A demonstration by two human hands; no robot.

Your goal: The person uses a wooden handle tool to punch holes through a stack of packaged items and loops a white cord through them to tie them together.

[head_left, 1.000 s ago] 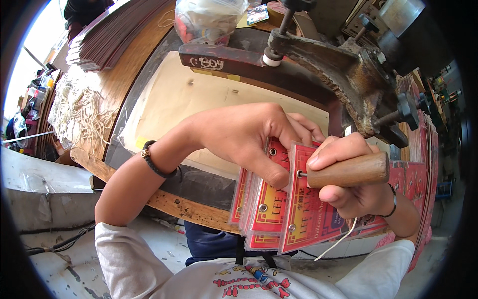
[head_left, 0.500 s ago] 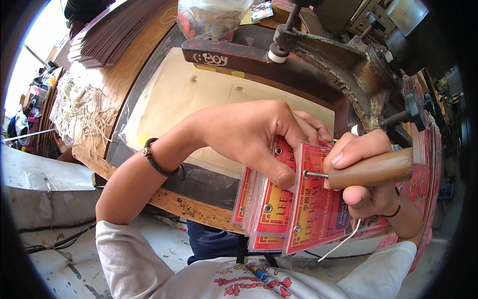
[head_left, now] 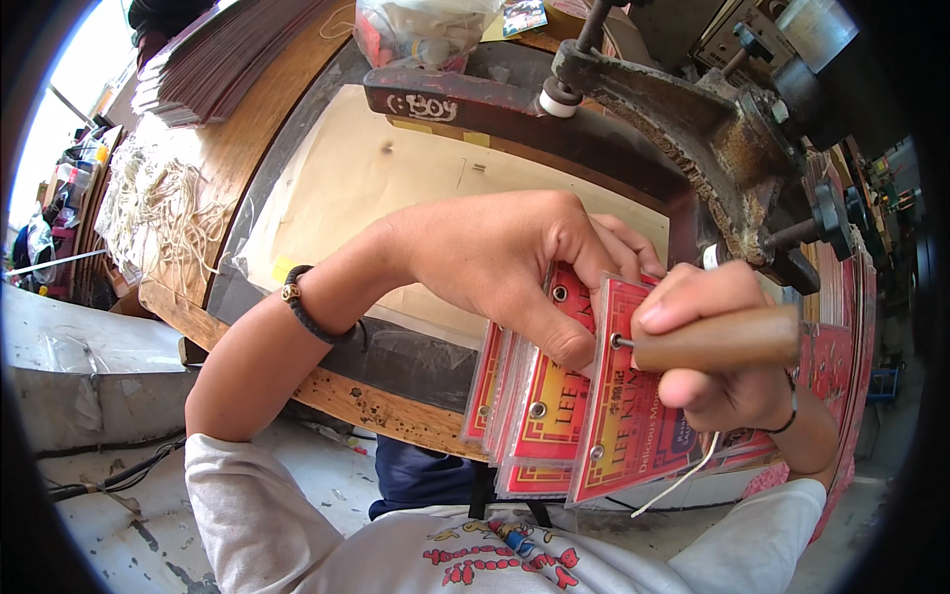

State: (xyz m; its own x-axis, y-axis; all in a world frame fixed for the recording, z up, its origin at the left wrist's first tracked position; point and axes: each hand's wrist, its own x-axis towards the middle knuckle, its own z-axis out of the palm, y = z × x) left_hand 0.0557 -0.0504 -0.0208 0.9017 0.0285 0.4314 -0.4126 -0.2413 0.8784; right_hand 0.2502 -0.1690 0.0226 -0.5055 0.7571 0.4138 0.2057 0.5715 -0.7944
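We see L hand (head_left: 505, 259) w/ thumb + fingers pinching red/yellow cards (head_left: 549, 428) overhanging table edge (head_left: 388, 411), dark lettering printed on 'em; awl (head_left: 727, 340) tip at front card (head_left: 618, 426)'s upper eyelet (head_left: 616, 341); R hand (head_left: 747, 396) fingers curled round wooden handle.

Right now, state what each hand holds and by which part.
The right hand holds a metal-shafted tool by its brown wooden handle. The left hand holds glossy red-and-yellow cards near their upper-left corners.

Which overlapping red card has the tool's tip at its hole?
The front card, just right of the left hand: the wooden-handled tool meets its upper hole; no tool touches the card behind.
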